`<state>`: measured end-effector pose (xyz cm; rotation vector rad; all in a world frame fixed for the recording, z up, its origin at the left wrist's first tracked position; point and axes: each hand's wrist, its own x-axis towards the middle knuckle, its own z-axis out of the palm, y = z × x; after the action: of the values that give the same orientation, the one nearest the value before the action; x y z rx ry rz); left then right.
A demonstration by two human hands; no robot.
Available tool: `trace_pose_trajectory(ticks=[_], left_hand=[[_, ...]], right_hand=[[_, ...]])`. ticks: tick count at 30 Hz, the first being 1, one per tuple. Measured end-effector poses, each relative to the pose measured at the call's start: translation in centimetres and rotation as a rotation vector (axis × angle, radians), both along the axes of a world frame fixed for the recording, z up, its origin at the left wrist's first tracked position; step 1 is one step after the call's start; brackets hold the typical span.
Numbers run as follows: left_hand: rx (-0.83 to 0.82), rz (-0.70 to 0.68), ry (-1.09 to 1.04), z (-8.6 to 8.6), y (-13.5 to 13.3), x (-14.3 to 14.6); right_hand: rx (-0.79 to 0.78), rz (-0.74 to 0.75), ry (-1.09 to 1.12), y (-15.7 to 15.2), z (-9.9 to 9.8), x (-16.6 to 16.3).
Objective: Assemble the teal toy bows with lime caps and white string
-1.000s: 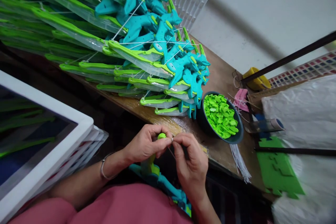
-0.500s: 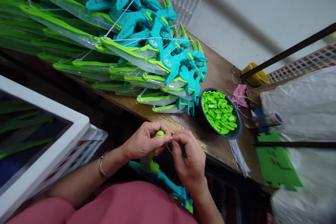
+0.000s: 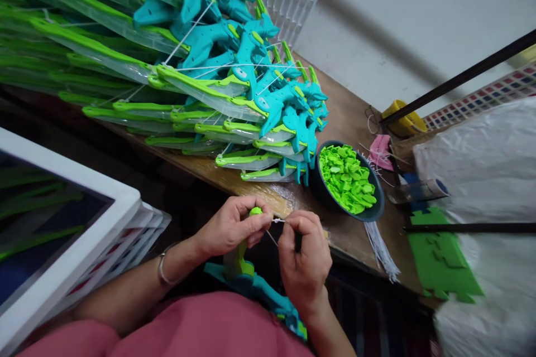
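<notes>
My left hand [image 3: 237,223] is closed around the lime-green tip of a toy bow [image 3: 262,293], whose teal body hangs down across my lap. Between my two hands runs a short white string [image 3: 277,221] with a small knot in it. My right hand [image 3: 305,256] pinches the string's end between thumb and forefinger, a little to the right of the left fingers. A second stretch of string slants down below the knot. Part of the bow is hidden behind my hands and the pink clothing.
Stacked teal and green toy bows [image 3: 251,83] cover the wooden table [image 3: 347,89]. A dark bowl [image 3: 379,209] of green pieces stands at right, with white strings [image 3: 381,251] hanging below it. A white plastic crate [image 3: 134,206] is at left; a green foam mat [image 3: 444,256] lies right.
My right hand has moved slightly right, away from the left, so the knot and more string now show between them. The left hand keeps its hold on the bow tip.
</notes>
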<state>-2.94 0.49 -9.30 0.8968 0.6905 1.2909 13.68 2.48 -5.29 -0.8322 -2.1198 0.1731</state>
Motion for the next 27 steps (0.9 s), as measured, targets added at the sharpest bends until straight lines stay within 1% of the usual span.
trace_pose_trajectory(ticks=[8, 12, 17, 20, 23, 27], left_hand=[[-0.006, -0.011, 0.058, 0.4, -0.1, 0.0], [0.023, -0.023, 0.088, 0.5, -0.2, 0.0], [0.042, -0.032, 0.092, 0.4, -0.4, 0.1], [0.037, -0.025, 0.097, 0.4, -0.5, 0.2], [0.065, -0.006, 0.125, 0.3, -0.5, 0.1], [0.085, -0.031, 0.119, 0.2, -0.4, 0.4]], right_hand=[[-0.123, 0.096, -0.035, -0.4, 0.6, 0.3], [-0.237, 0.129, 0.026, 0.0, 1.0, 0.2], [-0.339, 0.204, 0.000, 0.3, 1.8, 0.5], [-0.303, 0.186, -0.051, 0.3, 2.2, 1.1], [-0.243, 0.135, -0.114, 0.0, 2.3, 2.1], [-0.182, 0.075, -0.171, -0.9, 2.4, 3.1]])
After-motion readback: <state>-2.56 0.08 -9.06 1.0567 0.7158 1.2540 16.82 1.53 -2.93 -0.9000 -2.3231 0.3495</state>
